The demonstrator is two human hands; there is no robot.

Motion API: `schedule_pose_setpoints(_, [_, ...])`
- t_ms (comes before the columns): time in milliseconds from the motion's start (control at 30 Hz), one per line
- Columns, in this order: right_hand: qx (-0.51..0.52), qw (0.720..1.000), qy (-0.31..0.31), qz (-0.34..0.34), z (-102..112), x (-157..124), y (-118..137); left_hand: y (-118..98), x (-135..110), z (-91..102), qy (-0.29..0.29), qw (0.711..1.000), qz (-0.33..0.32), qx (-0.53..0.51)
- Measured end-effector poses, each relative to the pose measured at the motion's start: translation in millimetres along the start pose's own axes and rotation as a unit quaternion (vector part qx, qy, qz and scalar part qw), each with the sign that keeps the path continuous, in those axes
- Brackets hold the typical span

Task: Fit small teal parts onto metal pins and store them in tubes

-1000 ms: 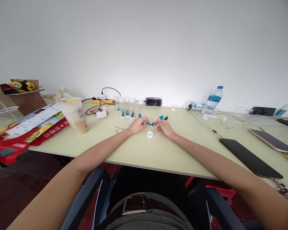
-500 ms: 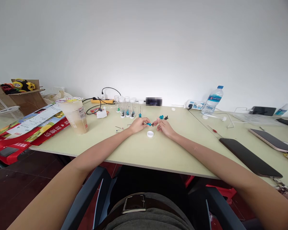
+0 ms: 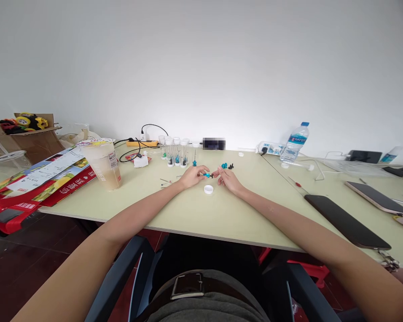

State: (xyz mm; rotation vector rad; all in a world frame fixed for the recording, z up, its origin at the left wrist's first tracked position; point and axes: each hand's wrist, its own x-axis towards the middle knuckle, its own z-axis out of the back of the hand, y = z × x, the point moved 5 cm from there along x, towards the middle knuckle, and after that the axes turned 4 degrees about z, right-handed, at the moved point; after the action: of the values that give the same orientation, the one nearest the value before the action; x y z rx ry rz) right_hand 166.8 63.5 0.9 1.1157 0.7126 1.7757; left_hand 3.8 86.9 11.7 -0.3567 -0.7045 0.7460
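Over the table, my left hand (image 3: pixel 192 177) is closed, pinching a small blue plastic piece (image 3: pixel 207 175) with a black part (image 3: pixel 212 176) at its right end. My right hand (image 3: pixel 229 180) is close by on the right, fingers bent and partly apart, one fingertip at or very near the black end. I cannot tell whether it touches. Below them lies a white round cap (image 3: pixel 208 189). Just beyond the right hand are loose blue pieces (image 3: pixel 224 166) and black pieces (image 3: pixel 231 166). Another blue piece (image 3: pixel 195 163) with a thin upright rod stands behind the left hand.
Several clear tubes (image 3: pixel 177 152) with white bases stand at the back. Thin rods (image 3: pixel 165 182) lie left of my hands. A drink cup (image 3: pixel 102 167) is at left, a water bottle (image 3: pixel 294 144) at back right. A black phone (image 3: pixel 345 221) rests near the right front edge.
The view shifts slightly. My right fingertips seem slightly closer to the black end; the left hand keeps its pinch on the blue piece.
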Motion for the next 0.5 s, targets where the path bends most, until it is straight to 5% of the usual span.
schedule_pose_setpoints(500, [0.008, 1.0, -0.004, 0.015, 0.6, -0.1, -0.5, 3.6, 1.2, -1.2, -0.002, 1.0, 0.012, 0.003])
